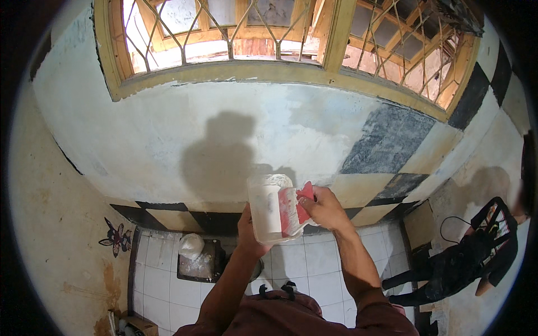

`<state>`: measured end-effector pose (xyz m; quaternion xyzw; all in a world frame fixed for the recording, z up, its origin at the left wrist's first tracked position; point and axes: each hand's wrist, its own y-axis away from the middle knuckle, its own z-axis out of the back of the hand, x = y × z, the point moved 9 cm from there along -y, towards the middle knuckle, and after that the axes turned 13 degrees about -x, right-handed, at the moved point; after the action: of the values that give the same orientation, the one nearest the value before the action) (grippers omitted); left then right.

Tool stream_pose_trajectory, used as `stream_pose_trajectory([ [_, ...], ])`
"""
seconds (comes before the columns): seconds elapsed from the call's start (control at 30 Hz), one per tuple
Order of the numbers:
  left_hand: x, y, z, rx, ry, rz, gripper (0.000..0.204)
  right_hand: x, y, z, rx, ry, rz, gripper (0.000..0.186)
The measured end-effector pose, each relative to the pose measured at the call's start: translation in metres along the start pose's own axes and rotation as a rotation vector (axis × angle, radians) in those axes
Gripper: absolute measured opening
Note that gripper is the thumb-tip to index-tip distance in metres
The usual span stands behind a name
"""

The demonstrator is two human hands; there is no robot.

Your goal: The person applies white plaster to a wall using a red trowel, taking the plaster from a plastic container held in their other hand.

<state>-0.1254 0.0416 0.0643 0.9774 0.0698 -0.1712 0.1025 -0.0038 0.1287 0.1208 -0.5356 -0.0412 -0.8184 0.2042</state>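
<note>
My left hand is closed round a clear plastic container of white paste, held up in front of the partly painted wall. My right hand grips a red putty scraper smeared with white paste, which is over the container's right part. The fingers of my left hand are mostly hidden behind the container.
A window with a bar grille tops the wall. On the tiled floor a dark board bears a white bag. A person in black stands close on the right; side walls and clutter flank the space.
</note>
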Motion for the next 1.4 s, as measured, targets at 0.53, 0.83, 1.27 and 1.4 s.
stream_pose_trajectory([
  [0.53,0.013,-0.003,0.014,0.005,-0.024,0.037,0.057,-0.006,0.002,-0.02,0.069,-0.08,-0.092,0.017],
  [0.83,0.009,0.013,-0.001,0.027,-0.517,-0.221,0.05,-0.031,0.005,-0.051,0.051,-0.371,-0.209,0.022],
  [1.27,0.01,-0.004,0.008,0.032,-0.262,-0.141,0.053,-0.04,-0.004,-0.016,-0.056,-0.778,-0.367,0.018],
  [1.4,-0.007,0.007,-0.017,0.119,-0.743,-0.483,0.058,-0.049,0.003,-0.001,-0.101,-0.649,-0.456,0.019],
])
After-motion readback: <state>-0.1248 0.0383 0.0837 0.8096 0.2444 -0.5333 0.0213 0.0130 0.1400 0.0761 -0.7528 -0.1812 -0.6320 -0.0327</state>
